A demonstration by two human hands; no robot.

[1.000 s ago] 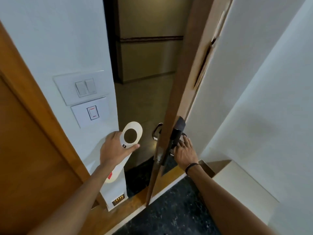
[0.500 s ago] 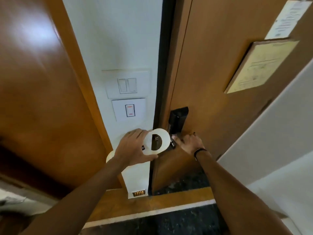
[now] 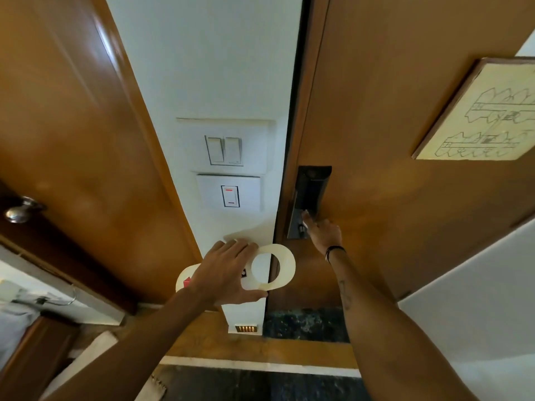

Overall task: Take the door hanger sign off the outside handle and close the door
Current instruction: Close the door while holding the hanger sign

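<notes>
**Door swung shut, sign held in our left hand**

Since a second ago the door (image 3: 405,96) has gone from well open, with the corridor showing past it, to closed against its frame, and our view has turned to face it squarely.

In the head view, our left hand (image 3: 228,273) holds the white door hanger sign (image 3: 285,266) in front of the white wall strip, fingers laid together over its middle and thumb underneath, pinching it. Its ring end juts right, overlapping the door edge; a red mark shows at its left end.

Our right hand (image 3: 322,234) reaches to the black lock plate (image 3: 311,195) on the door, fingers extended and touching its lower part; we cannot tell whether they grip anything.

Two switch plates (image 3: 228,166) sit on the wall above the sign. A framed floor plan (image 3: 477,114) hangs on the door.
</notes>
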